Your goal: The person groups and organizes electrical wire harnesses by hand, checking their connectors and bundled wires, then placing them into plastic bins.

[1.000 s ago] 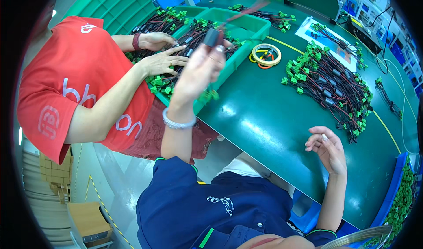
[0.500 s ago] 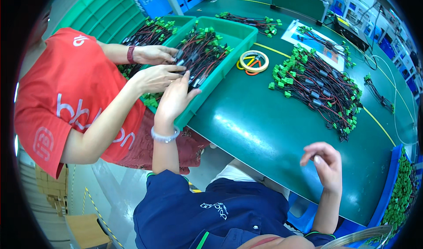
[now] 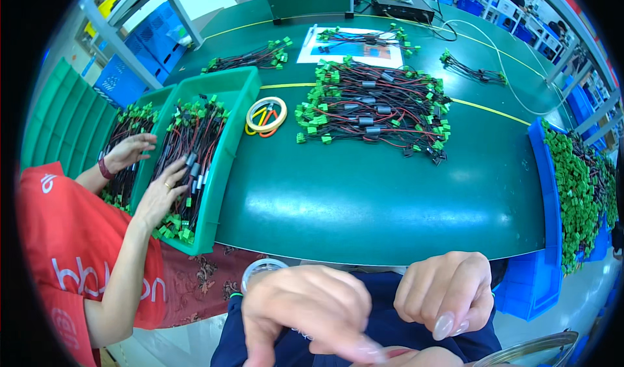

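Note:
My left hand [image 3: 305,308] is close in front of me, in front of my navy shirt, a clear bracelet [image 3: 263,266] at its wrist. It is slightly blurred; the forefinger stretches to the right, the thumb points down, and I see nothing held. To its right my right hand [image 3: 448,292] is curled into a loose fist, with nothing showing in it. Both are at the near side of the green table [image 3: 383,217]. Beyond them lies a pile of cable harnesses [image 3: 377,107] with green connectors and black sleeves.
At left, a co-worker in red [image 3: 97,250] has one hand on harnesses in a green crate [image 3: 224,165]; the other hovers beside it. Tape and yellow and orange-handled scissors [image 3: 266,117] lie near. A printed sheet [image 3: 351,45] lies behind; a blue bin [image 3: 551,191] of harnesses stands right.
My left hand has left the co-worker's crate and come back in front of me. My right hand has drawn in and curled. The view has swung left, and the co-worker's hands have moved apart.

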`<state>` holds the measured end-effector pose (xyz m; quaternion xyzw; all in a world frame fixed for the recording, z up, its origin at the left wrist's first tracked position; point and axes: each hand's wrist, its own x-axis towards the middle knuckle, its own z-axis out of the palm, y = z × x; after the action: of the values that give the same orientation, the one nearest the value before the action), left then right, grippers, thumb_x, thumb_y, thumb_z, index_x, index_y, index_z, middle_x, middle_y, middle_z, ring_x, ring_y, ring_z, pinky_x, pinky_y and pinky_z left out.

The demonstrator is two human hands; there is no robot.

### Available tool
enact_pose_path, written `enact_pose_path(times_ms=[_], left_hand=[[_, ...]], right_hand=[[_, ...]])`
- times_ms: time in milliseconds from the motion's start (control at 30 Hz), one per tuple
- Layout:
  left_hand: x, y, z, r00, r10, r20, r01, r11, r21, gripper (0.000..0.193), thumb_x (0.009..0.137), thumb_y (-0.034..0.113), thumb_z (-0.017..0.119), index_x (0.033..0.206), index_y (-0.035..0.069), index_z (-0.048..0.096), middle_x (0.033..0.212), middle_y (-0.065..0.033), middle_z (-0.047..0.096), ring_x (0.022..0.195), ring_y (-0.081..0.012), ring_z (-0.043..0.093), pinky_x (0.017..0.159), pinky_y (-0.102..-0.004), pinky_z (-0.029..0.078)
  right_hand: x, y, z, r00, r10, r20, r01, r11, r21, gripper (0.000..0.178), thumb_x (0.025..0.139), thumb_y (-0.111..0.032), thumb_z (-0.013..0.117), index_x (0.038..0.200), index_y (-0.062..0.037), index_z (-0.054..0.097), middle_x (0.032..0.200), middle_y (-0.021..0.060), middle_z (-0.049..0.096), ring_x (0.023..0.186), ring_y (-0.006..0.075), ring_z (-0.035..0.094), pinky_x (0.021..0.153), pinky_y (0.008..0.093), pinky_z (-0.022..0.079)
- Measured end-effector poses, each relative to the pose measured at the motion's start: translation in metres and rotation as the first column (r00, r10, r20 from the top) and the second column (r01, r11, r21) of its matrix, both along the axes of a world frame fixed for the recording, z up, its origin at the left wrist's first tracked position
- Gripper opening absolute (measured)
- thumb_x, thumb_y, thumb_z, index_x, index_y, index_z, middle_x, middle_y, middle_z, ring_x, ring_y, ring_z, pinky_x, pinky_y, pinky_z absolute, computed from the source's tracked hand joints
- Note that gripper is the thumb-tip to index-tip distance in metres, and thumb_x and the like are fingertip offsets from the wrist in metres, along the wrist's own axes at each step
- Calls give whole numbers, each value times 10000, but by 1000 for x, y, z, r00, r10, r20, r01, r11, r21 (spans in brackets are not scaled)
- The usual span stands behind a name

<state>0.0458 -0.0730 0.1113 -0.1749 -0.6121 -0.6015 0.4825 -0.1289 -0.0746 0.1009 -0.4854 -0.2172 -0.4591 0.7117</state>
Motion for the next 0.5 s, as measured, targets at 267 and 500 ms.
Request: enact_pose_path(times_ms=[267,500], left_hand=[[-25,10,2,995,4,-98,4,997,78,647,841,515,327,1046,-87,450,527,-106,493,459,-208,477,514,-374,400],[-43,5,8,960,-199,-199,209,978,30,717,825,547,316,976,-135,477,546,-134,496,370,-166,404,427,-310,356]], right_hand=[[4,3,12,998,34,61,-28,994,-102,274,756,31,446,1014,125,438,480,109,442,330,172,333,336,307,216],[3,8,11,987,-25,156,44,992,-121,190,758,4,478,914,92,541,495,120,503,313,178,357,330,311,213]])
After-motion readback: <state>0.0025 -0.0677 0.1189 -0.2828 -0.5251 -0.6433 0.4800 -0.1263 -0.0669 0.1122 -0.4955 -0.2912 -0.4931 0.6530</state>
